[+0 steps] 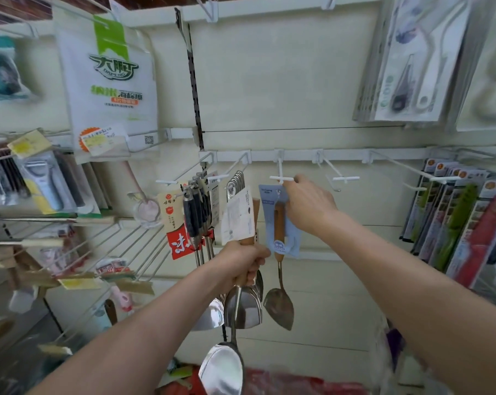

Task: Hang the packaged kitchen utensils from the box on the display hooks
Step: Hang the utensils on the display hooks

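Observation:
My right hand [309, 205] grips the top of a blue card package holding a wood-handled steel spatula [279, 292], right at the tip of a white display hook [281, 179]. The card hangs straight down below the hook. My left hand [242, 262] is closed around a bundle of wood-handled utensils with white card labels [238, 216]; their steel scoop heads [242, 309] and a ladle bowl [221, 369] dangle beneath the fist. I cannot tell whether the card's hole is over the hook.
An empty white hook [345, 179] sits to the right, another [443, 179] further right by knife packages [455, 223]. Dark-handled utensils [195, 215] hang on hooks to the left. Sponge pack [110, 78] above left. A red box [284, 383] lies below.

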Motion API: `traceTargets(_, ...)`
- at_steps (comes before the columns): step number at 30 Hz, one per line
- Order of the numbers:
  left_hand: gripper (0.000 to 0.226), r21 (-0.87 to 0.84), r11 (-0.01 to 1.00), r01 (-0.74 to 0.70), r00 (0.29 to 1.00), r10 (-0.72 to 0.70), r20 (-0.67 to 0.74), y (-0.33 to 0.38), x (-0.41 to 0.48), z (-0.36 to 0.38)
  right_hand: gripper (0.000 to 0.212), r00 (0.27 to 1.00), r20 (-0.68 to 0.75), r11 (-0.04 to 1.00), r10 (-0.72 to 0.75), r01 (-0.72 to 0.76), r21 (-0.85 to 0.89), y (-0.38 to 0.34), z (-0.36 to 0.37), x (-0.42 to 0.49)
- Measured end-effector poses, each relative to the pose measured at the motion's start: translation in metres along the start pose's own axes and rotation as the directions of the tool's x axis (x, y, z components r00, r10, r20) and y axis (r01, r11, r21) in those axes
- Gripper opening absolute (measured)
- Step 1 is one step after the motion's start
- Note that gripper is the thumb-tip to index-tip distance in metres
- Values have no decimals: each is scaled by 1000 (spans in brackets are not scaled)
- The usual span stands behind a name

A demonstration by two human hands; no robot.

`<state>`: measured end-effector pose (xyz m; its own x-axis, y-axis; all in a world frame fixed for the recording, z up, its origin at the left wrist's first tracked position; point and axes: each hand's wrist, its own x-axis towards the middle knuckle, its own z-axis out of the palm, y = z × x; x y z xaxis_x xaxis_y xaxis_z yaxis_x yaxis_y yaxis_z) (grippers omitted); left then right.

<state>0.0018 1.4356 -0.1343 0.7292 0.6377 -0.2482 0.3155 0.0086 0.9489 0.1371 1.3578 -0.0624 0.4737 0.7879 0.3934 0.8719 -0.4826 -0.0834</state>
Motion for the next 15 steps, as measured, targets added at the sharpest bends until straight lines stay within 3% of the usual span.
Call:
traceTargets(4, 35, 38, 999, -10, 969, 0, 248, -3, -20, -1, 44, 994, -72, 994, 82, -76, 74, 10, 1, -21)
traceTargets(9, 38, 160, 986, -51, 836, -46, 547, -5, -36, 7, 41, 985, -121, 977, 120, -95, 193, 18, -1, -38)
traceTargets(11, 37, 201, 978, -55, 793, -80, 605, -5, -39, 14, 44, 995, -32, 908, 98, -76, 413, 20, -1, -41)
traceTargets(15, 35, 188, 981, -48, 751, -88, 654, -2, -39, 22, 60, 977, 205, 654, -64, -114, 748, 17, -6, -51)
